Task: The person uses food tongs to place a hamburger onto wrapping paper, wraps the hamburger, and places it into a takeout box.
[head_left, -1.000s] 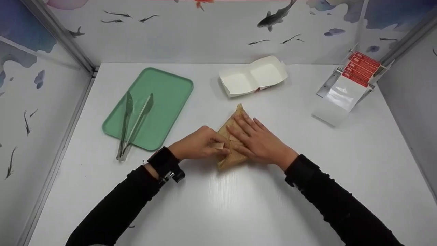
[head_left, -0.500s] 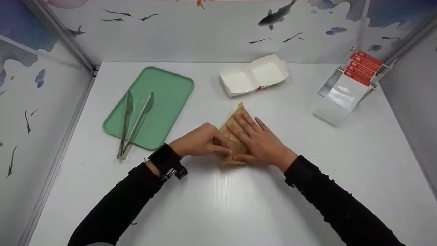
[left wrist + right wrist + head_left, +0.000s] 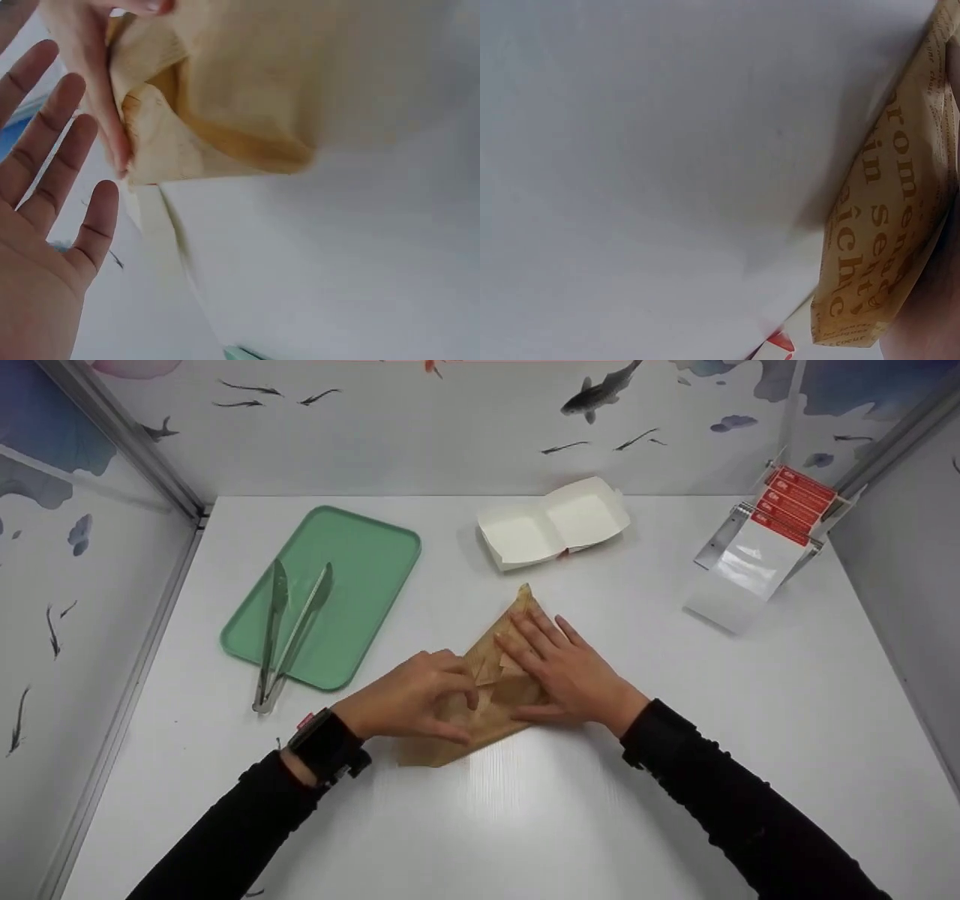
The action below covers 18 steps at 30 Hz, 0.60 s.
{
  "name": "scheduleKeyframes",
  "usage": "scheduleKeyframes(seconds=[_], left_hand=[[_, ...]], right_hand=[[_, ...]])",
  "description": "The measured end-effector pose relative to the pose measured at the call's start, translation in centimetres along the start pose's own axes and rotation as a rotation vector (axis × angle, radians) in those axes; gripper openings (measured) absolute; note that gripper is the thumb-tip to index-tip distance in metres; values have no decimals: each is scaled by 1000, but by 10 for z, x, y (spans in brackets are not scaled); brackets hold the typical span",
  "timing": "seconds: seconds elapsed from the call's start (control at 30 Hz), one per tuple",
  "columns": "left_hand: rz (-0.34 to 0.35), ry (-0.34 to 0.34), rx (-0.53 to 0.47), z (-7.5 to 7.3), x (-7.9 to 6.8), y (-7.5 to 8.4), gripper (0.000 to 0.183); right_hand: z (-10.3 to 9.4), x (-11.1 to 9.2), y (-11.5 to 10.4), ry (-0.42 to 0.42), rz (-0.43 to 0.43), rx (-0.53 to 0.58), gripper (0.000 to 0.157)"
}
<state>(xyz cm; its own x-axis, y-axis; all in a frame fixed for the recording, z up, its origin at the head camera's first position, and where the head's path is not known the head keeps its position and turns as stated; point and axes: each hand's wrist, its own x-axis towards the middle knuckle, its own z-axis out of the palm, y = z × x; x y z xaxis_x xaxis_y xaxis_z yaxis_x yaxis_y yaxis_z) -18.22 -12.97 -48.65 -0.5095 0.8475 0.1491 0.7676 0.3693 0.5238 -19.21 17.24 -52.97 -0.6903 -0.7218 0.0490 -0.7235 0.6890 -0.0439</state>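
Brown printed wrapping paper (image 3: 487,724), folded to a point at its far end, lies on the white table in the head view. My right hand (image 3: 574,671) rests flat on its right side with fingers spread. Over the lower left flap is my left hand (image 3: 416,697), its fingers loosely bent. In the left wrist view that left hand (image 3: 41,232) shows spread fingers, apart from the loose paper (image 3: 247,90), which gapes in a fold. Large lettering shows on the paper (image 3: 885,202) in the right wrist view. Whatever the paper may enclose is hidden.
An open white carton (image 3: 525,536) stands behind the paper. To the left, metal tongs (image 3: 296,622) lie across a green tray (image 3: 375,585). A metal holder with red-and-white labels (image 3: 795,502) stands at the back right. Printed wall panels (image 3: 450,442) border the table.
My left hand has drawn back left and toward me, its fingers opening from the folded edge. The paper's lower left flap now spreads out beneath it. My right hand stays in place.
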Motion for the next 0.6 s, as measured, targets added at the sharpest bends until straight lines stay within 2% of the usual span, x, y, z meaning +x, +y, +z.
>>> scheduleKeyframes(seconds=[0.17,0.27,0.33,0.4,0.6], left_hand=[[-42,112,199,12,-42,-18,22],[-62,136,363,16,-54,-30,37],[-51,130,459,18,-54,-37,44],[-11,125,511,18,-49,-43,44],[216,151,574,16,-34,-56,20]], right_hand=[[-1,1,0,-16,-4,1,112],[-3,2,0,-12,-11,2,112],[-5,1,1,-10,-11,1,112],[-5,1,1,-15,-9,1,112],[-5,2,0,-29,-11,30,111]])
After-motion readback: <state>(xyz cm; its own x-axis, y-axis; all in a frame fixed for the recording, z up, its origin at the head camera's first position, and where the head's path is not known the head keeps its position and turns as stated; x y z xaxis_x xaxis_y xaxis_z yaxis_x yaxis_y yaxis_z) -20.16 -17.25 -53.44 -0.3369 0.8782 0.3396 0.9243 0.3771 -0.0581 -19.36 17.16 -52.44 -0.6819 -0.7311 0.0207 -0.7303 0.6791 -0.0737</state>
